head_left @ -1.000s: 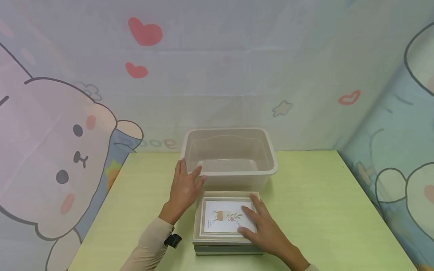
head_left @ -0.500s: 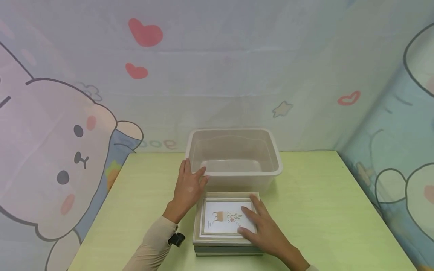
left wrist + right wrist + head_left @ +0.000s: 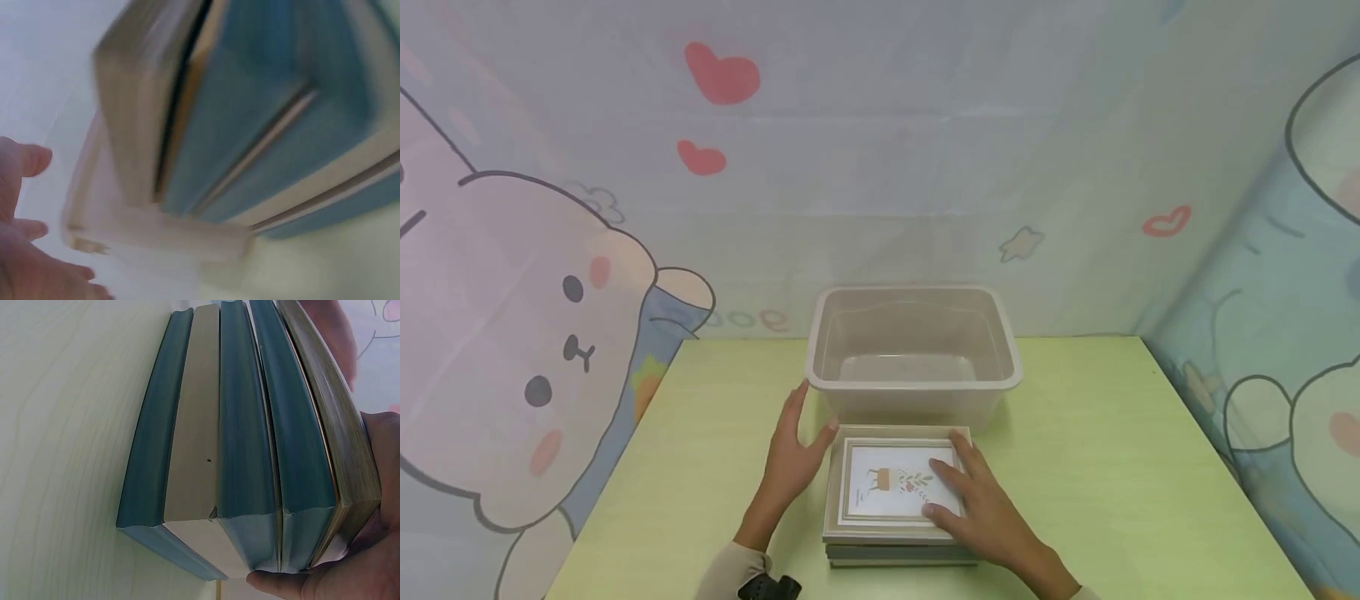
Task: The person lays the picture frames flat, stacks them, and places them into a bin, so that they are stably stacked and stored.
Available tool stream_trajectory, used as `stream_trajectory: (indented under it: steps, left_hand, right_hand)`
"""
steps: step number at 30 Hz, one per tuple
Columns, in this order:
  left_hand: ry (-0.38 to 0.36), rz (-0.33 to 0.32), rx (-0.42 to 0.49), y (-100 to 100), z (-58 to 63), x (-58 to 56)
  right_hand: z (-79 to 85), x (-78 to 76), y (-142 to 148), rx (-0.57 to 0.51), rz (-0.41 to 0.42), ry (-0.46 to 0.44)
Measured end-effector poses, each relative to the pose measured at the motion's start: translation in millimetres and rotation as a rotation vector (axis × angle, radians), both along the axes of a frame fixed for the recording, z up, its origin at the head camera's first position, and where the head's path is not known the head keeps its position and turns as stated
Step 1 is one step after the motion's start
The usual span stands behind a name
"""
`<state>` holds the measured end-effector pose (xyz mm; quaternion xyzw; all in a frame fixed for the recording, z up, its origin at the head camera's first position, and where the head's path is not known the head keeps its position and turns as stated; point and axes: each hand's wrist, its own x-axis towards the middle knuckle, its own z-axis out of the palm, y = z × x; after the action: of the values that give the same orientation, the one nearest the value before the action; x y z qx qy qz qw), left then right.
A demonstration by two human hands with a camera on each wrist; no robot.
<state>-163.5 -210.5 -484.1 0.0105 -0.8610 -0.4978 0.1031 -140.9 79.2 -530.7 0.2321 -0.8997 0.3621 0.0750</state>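
A stack of picture frames [image 3: 899, 554] lies on the table, its edges blue-green and cream in the right wrist view. The top picture frame [image 3: 887, 483] has a beige border around a flower print. My right hand [image 3: 988, 508] rests on the right side of that frame, fingers spread. Off the stack's left back corner is my left hand [image 3: 790, 458], thumb held apart and nothing in its grasp. I cannot tell whether the thumb touches the corner. Behind the stack stands a beige plastic bin [image 3: 913, 408], with my left fingertips close to its front left corner.
The pale green table [image 3: 1112, 467] reaches back to a wall cloth [image 3: 887, 167] with cartoon prints. Bare table surface lies on both sides of the bin and stack. Inside, the bin shows only its bare floor.
The bin first shifted right while my left hand was on its rim. Since then my left hand has come off the rim and moved back toward me. My right hand has stayed on the stack.
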Motion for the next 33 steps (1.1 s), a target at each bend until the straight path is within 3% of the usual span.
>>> stream_trajectory:
  steps: [5,9,12,17,21,24,33]
  left_hand:
    - [-0.191,-0.124,0.271,5,-33.4,19.8]
    - [-0.249,-0.182,0.422,10,-50.5,28.7]
    - [-0.269,-0.188,0.489,13,-57.9,31.4]
    - [-0.267,-0.153,0.54,16,-67.0,33.9]
    - [-0.242,-0.183,0.556,20,-67.8,33.4]
    - [-0.22,-0.232,0.558,21,-66.1,32.2]
    - [-0.211,-0.219,0.491,20,-67.9,38.2]
  right_hand:
    - [-0.1,2.0,3,-0.023,-0.006,0.001]
    - [-1.4,1.7,7,-0.068,-0.044,-0.051]
    - [-3.2,-0.3,9,-0.179,-0.075,-0.154]
    - [-12.8,-3.5,13,-0.385,-0.083,-0.414]
    - [-22.5,-5.8,15,-0.486,-0.06,-0.572]
    - [-26.2,-6.8,15,-0.519,-0.044,-0.614]
    - [-25.0,-4.2,12,-0.494,-0.043,-0.595]
